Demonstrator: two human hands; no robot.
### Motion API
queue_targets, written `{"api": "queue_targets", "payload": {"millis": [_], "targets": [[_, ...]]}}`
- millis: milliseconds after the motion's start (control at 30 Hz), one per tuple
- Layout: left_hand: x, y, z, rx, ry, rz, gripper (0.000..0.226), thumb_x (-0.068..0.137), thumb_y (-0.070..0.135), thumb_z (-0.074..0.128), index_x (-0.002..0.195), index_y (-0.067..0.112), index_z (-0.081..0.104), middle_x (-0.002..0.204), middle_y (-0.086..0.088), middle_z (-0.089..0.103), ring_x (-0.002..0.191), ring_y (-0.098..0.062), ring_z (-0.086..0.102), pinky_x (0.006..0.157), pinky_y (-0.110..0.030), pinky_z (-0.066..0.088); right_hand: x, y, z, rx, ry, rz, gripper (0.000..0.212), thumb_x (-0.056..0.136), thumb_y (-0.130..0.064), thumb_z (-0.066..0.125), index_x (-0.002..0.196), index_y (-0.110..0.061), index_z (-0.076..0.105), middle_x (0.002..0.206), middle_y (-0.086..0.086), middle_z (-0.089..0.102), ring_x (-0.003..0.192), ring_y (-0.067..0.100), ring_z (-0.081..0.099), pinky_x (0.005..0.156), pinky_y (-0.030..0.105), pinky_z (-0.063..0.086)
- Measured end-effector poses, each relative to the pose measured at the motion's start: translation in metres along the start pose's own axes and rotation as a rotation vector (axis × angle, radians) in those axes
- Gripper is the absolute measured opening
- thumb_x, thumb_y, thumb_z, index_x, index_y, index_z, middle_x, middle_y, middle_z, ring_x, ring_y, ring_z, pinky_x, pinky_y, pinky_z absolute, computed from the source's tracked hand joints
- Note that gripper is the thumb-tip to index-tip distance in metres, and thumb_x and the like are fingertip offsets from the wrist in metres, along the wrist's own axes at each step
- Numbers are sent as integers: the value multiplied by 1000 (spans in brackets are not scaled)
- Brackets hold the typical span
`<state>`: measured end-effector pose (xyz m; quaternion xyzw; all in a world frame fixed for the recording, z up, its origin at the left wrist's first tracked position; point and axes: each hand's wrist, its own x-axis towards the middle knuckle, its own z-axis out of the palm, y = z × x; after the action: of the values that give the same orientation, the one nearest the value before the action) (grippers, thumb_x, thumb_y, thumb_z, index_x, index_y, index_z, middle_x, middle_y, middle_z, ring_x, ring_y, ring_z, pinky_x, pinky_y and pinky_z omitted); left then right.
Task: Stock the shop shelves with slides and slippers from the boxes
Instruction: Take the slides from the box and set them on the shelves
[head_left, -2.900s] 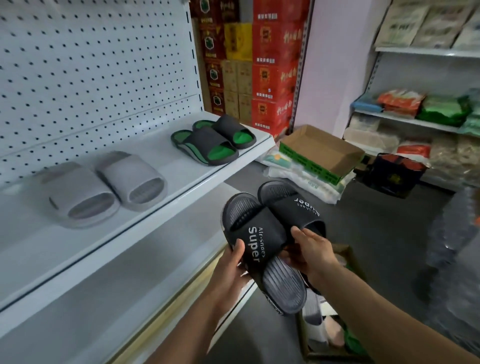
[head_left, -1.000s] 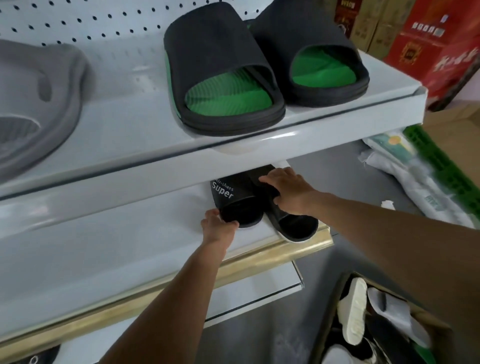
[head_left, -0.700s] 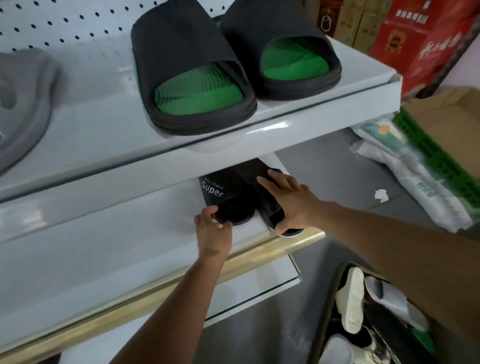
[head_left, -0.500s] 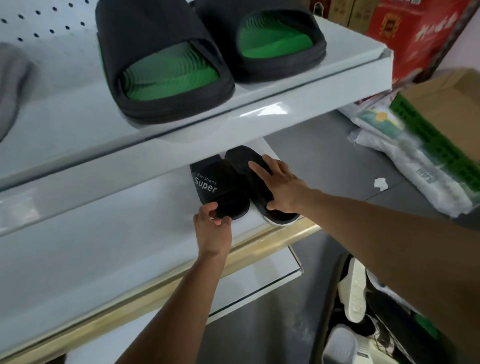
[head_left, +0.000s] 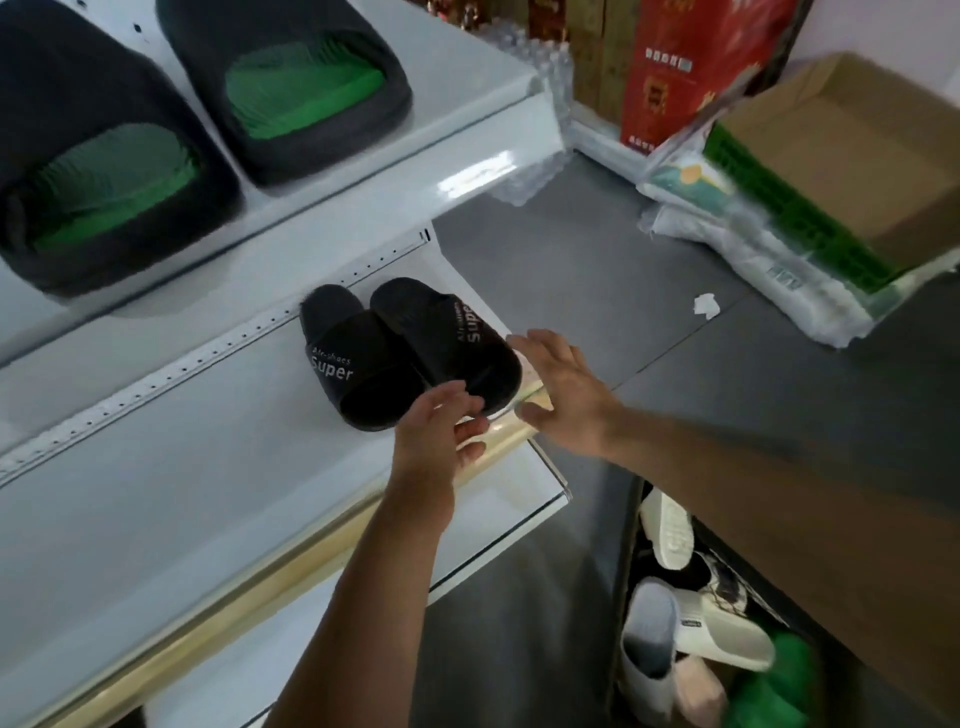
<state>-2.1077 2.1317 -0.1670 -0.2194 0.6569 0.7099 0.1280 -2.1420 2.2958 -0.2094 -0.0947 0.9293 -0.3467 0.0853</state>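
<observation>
Two black "Super" slides lie side by side at the right end of the lower white shelf, toes toward me. My left hand hovers just in front of the left slide's toe, fingers relaxed, holding nothing. My right hand is spread flat off the shelf's right corner, beside the right slide and apart from it. A black pair with green footbeds sits on the upper shelf.
A box on the floor at the lower right holds several white, pink and green slippers. A cardboard box with a green crate lies on white sacks at the right. Red cartons stand behind. The grey floor lies between.
Both hands have let go of the black slides and drawn back toward me. The slides stay on the lower shelf. The camera has tilted down and to the right.
</observation>
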Motion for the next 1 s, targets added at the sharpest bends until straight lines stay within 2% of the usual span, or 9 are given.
{"api": "queue_targets", "payload": {"millis": [167, 267, 333, 433, 500, 567, 633, 767, 1000], "targets": [[-16, -33, 57, 47, -215, -90, 20, 100, 17, 50, 117, 13, 61, 94, -2, 68, 81, -17, 65, 71, -27, 52, -55, 64, -23, 221, 63, 211, 41, 92, -19, 59, 133, -19, 53, 128, 3, 55, 107, 20, 59, 95, 33, 47], [-16, -63, 99, 133, -315, -160, 16, 100, 14, 51, 110, 18, 62, 92, -1, 69, 78, -16, 64, 71, -28, 51, -96, 110, -35, 231, 109, 335, 20, 92, -14, 58, 110, -13, 67, 99, -1, 67, 87, 15, 62, 81, 25, 46], [-15, -84, 127, 161, -361, -226, 13, 99, 16, 52, 103, 21, 63, 89, 1, 70, 75, -14, 64, 70, -29, 49, -123, 140, -38, 236, 134, 412, 15, 91, -13, 58, 101, -12, 69, 91, -1, 68, 79, 11, 60, 75, 24, 47], [-11, -115, 160, 237, -442, -299, 12, 98, 16, 53, 102, 22, 63, 88, 1, 71, 80, -16, 64, 68, -30, 48, -162, 180, -35, 290, 173, 569, 11, 90, -20, 58, 93, -26, 68, 82, -8, 69, 69, 7, 64, 74, 26, 50], [-6, -134, 178, 296, -493, -333, 13, 99, 15, 53, 103, 21, 63, 87, 0, 70, 81, -17, 63, 70, -30, 49, -184, 203, -30, 367, 207, 677, 11, 92, -20, 56, 90, -20, 66, 82, 1, 72, 69, 13, 69, 75, 32, 53], [2, -153, 192, 363, -530, -358, 13, 99, 14, 52, 104, 19, 63, 88, -1, 69, 80, -17, 62, 71, -30, 49, -203, 225, -22, 488, 273, 812, 18, 94, -16, 53, 97, -9, 69, 86, 7, 71, 72, 19, 70, 69, 29, 53], [12, -174, 202, 431, -558, -374, 12, 99, 14, 53, 104, 19, 64, 88, -2, 70, 78, -17, 63, 70, -30, 49, -222, 246, -8, 608, 368, 968, 20, 96, -15, 51, 98, -11, 70, 87, 8, 70, 71, 20, 68, 61, 25, 50], [37, -222, 215, 545, -584, -414, 14, 98, 13, 54, 107, 16, 64, 85, -2, 70, 74, -17, 62, 66, -30, 48, -261, 288, 43, 793, 518, 1264, 18, 96, -16, 50, 90, -11, 66, 82, 10, 67, 63, 20, 62, 55, 27, 46], [75, -311, 229, 744, -641, -498, 14, 97, 11, 55, 107, 16, 64, 87, -4, 68, 73, -17, 61, 67, -31, 48, -309, 323, 152, 949, 507, 1486, 18, 94, -14, 53, 81, -10, 65, 74, 9, 65, 59, 20, 61, 50, 23, 44]]}}
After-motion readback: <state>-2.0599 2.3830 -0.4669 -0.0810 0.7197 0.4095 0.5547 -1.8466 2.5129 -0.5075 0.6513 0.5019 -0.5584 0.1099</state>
